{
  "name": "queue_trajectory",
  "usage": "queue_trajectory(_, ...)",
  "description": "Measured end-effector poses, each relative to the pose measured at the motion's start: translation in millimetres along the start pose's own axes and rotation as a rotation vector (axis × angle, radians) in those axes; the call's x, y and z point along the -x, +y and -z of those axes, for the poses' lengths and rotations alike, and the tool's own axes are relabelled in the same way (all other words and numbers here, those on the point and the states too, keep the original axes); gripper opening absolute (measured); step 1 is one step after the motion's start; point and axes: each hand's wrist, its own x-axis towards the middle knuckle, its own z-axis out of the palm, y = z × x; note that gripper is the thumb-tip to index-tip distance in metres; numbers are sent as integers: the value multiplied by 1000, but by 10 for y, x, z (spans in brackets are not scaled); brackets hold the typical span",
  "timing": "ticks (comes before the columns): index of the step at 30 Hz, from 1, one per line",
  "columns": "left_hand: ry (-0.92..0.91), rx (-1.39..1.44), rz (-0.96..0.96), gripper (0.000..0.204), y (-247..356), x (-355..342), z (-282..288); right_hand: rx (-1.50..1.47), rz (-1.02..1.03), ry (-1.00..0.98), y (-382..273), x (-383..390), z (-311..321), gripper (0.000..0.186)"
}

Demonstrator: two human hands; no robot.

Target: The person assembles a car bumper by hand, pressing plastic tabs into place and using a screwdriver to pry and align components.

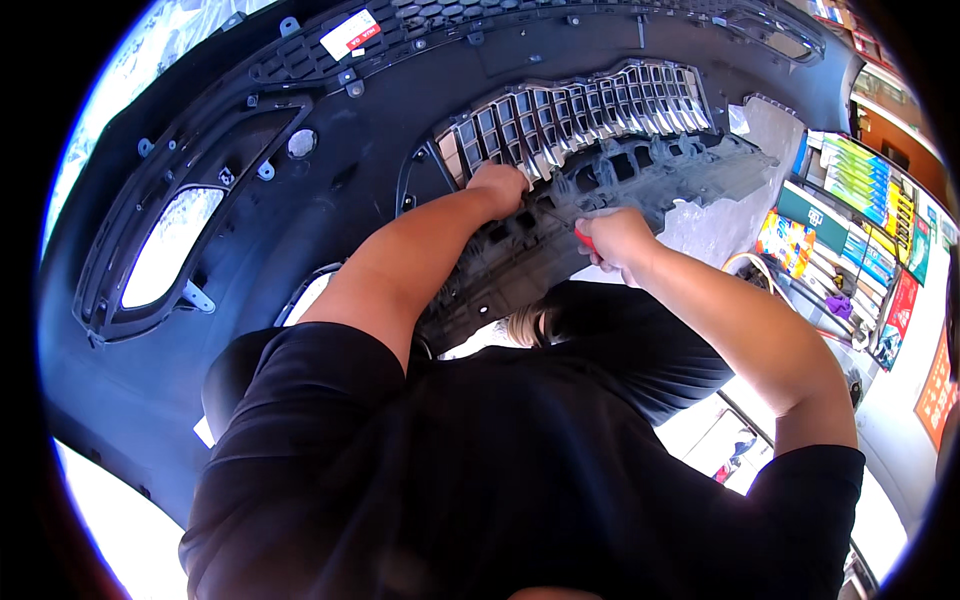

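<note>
A large dark car bumper [350,220] lies with its inner side toward me. On it rests a grille [590,105] with rows of chrome-edged openings, joined to a dusty dark plastic panel [680,180]. My left hand [498,190] is closed at the near left edge of the grille, fingertips curled over its rim. To the right, over the dusty panel, my right hand [618,240] is closed around a red-handled tool [584,238]. Only a bit of the red handle shows, and the tool's working end cannot be made out.
A white and red label [351,36] is stuck on the bumper's far side. Clear plastic film [715,225] hangs by the panel's right end. Shelves of colourful packages [850,220] stand at the right. My bent knee [640,345] is just below the panel.
</note>
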Motion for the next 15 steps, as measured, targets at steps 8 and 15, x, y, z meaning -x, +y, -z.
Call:
queue_trajectory(8,21,-2,8,30,20,26,31,886,804,306,31,348,27,15)
queue_trajectory(15,-1,-3,6,31,3,18,52,761,724,305,166,333,-53,26)
